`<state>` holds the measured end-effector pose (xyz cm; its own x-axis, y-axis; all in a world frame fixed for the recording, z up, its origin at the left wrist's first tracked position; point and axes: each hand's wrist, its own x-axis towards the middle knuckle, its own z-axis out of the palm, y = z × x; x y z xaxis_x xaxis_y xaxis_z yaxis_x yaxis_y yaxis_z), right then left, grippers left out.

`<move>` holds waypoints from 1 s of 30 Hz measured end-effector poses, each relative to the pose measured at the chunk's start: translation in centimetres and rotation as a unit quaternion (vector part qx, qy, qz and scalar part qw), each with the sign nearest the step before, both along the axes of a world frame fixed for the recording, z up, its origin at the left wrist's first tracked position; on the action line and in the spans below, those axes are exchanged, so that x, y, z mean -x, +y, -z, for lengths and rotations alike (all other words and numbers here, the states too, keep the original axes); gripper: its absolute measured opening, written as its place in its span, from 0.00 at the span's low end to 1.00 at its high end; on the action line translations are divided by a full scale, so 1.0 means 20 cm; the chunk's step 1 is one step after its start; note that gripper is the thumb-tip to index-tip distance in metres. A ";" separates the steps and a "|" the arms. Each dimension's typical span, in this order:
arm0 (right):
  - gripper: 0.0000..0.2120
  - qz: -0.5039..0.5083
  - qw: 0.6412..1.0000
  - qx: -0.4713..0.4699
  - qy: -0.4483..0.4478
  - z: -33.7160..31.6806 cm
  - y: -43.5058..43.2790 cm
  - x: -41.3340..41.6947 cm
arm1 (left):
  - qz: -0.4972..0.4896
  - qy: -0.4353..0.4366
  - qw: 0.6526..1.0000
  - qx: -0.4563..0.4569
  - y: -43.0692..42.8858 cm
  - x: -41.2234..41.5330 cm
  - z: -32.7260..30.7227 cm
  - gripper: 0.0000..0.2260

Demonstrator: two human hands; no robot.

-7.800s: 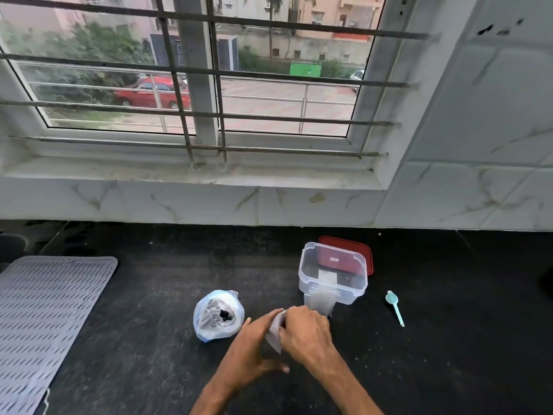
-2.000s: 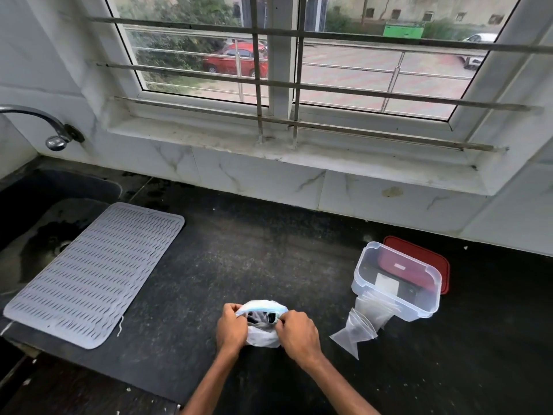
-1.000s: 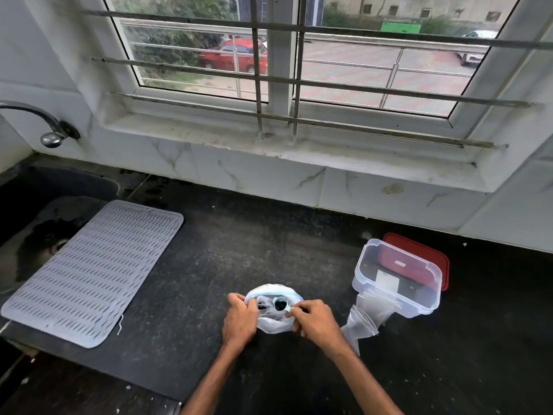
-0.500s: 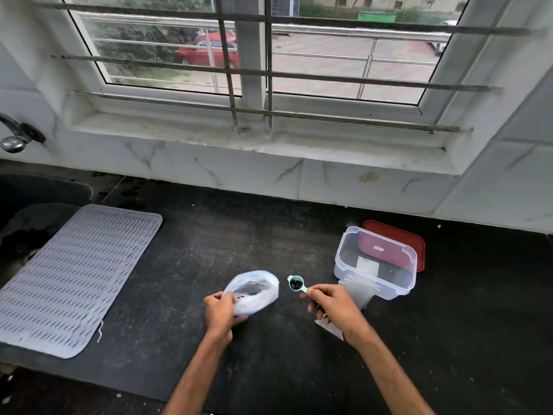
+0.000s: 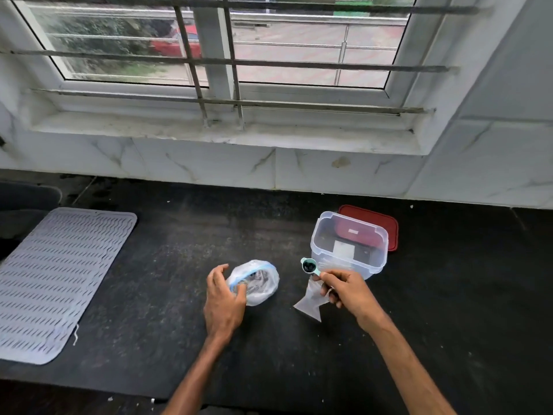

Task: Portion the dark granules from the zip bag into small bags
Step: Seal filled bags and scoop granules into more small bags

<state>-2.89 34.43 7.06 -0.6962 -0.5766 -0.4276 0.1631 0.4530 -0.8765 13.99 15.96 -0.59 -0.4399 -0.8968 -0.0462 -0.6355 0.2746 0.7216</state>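
Observation:
The zip bag (image 5: 261,282) of dark granules lies on the black counter (image 5: 167,265), its blue-edged mouth open toward me. My left hand (image 5: 223,299) is at the bag's left side, fingers curled on its rim, thumb raised. My right hand (image 5: 345,292) pinches the handle of a teal scoop (image 5: 309,266), whose bowl holds dark granules and hovers between the zip bag and a clear plastic box (image 5: 350,235). A small clear bag (image 5: 309,304) slopes from under my right hand down to the counter, against the box's front.
A red lid (image 5: 387,224) lies flat behind the clear box. A grey ribbed mat (image 5: 57,280) covers the counter's left end, beside the sink (image 5: 21,205). The tiled wall and window sill (image 5: 224,133) run along the back. The counter's front edge (image 5: 89,387) is near me.
The scoop came out of the zip bag filled with granules and moved right, over the small bag. My left hand's grip on the zip bag has loosened, and the bag has settled on the counter.

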 end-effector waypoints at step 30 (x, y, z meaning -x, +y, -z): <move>0.09 -0.057 0.995 -0.034 0.079 0.01 0.30 0.20 | 0.177 0.170 0.969 -0.037 0.64 0.45 0.09 0.25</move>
